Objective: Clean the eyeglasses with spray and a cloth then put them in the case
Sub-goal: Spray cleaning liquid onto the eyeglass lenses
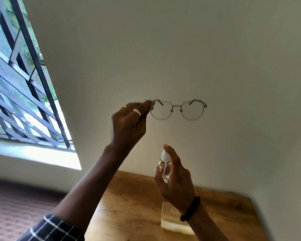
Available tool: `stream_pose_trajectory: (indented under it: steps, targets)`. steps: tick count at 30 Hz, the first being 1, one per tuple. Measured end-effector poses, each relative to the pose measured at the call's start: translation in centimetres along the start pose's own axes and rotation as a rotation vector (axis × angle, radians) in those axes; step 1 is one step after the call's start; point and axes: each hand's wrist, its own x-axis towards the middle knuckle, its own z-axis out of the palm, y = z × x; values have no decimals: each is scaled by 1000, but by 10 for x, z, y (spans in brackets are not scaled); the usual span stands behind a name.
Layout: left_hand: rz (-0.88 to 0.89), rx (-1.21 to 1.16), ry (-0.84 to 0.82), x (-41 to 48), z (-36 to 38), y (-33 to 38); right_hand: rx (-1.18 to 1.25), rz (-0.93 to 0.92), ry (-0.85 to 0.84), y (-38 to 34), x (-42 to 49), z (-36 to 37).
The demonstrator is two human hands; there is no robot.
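My left hand (129, 122) is raised in front of the wall and pinches the left end of thin metal round-lens eyeglasses (176, 106), which hang level in the air. Below them my right hand (175, 176) grips a small clear spray bottle (164, 168) with a white nozzle. The index finger rests on top of the nozzle, which points up toward the glasses. A pale cloth (174, 218) lies on the wooden table under my right wrist. No case is in view.
The wooden table (129, 202) stands against a plain cream wall (198, 49). A barred window (19, 94) fills the left side. A patterned reddish floor (12, 213) lies left of the table.
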Motion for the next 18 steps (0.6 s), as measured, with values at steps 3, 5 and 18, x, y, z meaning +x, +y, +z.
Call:
stream_pose_trajectory:
  steps: [3, 5, 18]
  targets:
    - [20, -7, 8, 0, 10, 2, -46, -91, 73, -16, 28, -31]
    - [9, -12, -12, 2, 17, 4, -85, -142, 111, -26, 46, -49]
    - [57, -76, 28, 45, 37, 36, -228, -178, 172, -55, 80, -98]
